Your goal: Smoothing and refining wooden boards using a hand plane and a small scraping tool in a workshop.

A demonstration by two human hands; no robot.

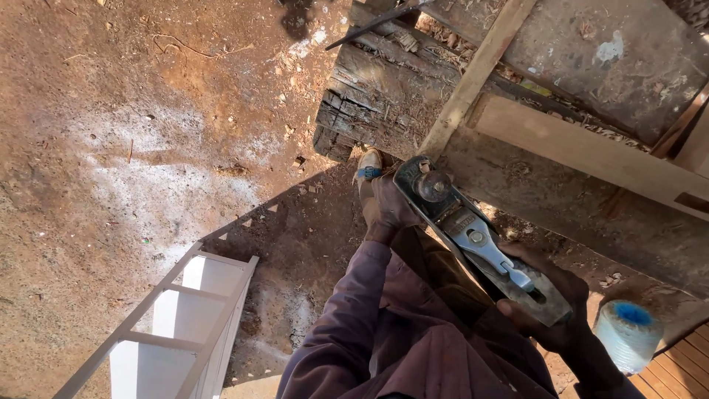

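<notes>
Reddish dirt ground all around me, dusted with pale sawdust patches and little wood chips. Down to my left there's a white-painted frame with rungs like a ladder, lying half in sun, half in shadow. Up ahead sits a cracked, weathered old log, its end grain split to bits, with a thin dark rod resting across the top. A rough workbench slab runs off to my right, a pale wooden batten leaning over it. A spool of whitish twine with a blue core stands near some slatted boards.
</notes>
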